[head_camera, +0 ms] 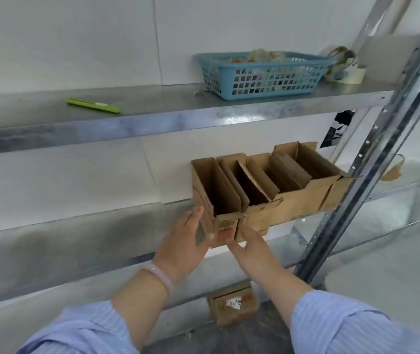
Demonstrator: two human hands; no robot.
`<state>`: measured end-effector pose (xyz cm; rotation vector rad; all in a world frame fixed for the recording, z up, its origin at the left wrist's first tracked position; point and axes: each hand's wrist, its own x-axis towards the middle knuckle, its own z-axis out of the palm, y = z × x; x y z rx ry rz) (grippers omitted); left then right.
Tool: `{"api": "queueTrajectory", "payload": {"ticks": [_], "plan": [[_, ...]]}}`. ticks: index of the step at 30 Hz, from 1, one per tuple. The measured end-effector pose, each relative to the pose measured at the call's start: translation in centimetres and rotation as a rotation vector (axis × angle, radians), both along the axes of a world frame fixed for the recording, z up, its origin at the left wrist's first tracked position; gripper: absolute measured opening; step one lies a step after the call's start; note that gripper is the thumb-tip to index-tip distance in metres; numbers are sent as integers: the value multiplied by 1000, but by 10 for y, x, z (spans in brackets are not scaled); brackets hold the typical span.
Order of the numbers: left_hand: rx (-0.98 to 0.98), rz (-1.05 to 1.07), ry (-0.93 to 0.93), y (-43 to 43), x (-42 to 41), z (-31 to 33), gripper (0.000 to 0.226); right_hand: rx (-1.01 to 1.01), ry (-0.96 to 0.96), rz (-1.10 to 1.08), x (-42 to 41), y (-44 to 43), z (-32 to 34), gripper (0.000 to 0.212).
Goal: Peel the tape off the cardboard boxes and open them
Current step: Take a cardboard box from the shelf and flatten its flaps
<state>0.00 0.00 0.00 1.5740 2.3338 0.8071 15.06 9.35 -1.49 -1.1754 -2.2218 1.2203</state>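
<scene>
Both hands reach up to the left end of a row of open boxes (275, 185) that stands on the middle shelf (76, 241) of a metal rack, against a white wall. The left hand (185, 241) lies against the left side of the leftmost box (216, 198). Its fingers are nearly straight and point upward along the cardboard, and its thumb rests across the lower front corner. The right hand (251, 247) comes in from the right, also with fairly straight fingers. Its fingertips touch the front of the row about where the leftmost box meets the second box (251, 190), and its thumb sits low at the front bottom edge. Neither hand is curled round anything. A pale bracelet (161, 277) sits on the left wrist, and both forearms come out of blue striped sleeves (331, 325).

The boxes in the row touch side by side, their tops open and flaps standing up, and the row runs right as far as the slanted metal upright (372, 159). Below, between the forearms, a closed box (231, 306) with a white handwritten label stands lower down.

On the top shelf (152, 121) a green cutter (93, 105) lies to the left. Well to its right is a blue basket (262, 75), with tape rolls (344, 65) just beside it.
</scene>
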Motion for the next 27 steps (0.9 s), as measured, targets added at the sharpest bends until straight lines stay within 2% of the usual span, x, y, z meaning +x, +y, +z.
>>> {"api": "queueTrajectory", "payload": {"ticks": [5,7,10,13,16,18,20,22,25,27], "plan": [[74,29,-162,31,-1,-4,72,-137,83,8,-11,23,-21,28],[49,28,-169,35,-3,-9,73,-160,90,2,-15,26,-27,36],[35,8,-169,38,-12,-12,72,-180,81,-10,-23,29,-32,59],[28,8,-236,40,-19,-15,71,-190,140,-6,-31,30,-33,62],[60,32,-404,37,-25,-13,68,-172,135,5,-38,31,-28,65],[117,96,-497,36,-29,-10,55,-88,94,20,-42,31,-29,65],[144,152,-556,35,-34,3,24,-13,66,59,-47,27,-28,68],[96,198,-551,35,-46,16,18,52,55,133,-51,20,-25,70],[31,246,-520,32,-76,24,63,157,67,282,-62,11,-20,67],[-53,231,-452,28,-94,22,67,172,75,404,-71,7,-18,61]]}}
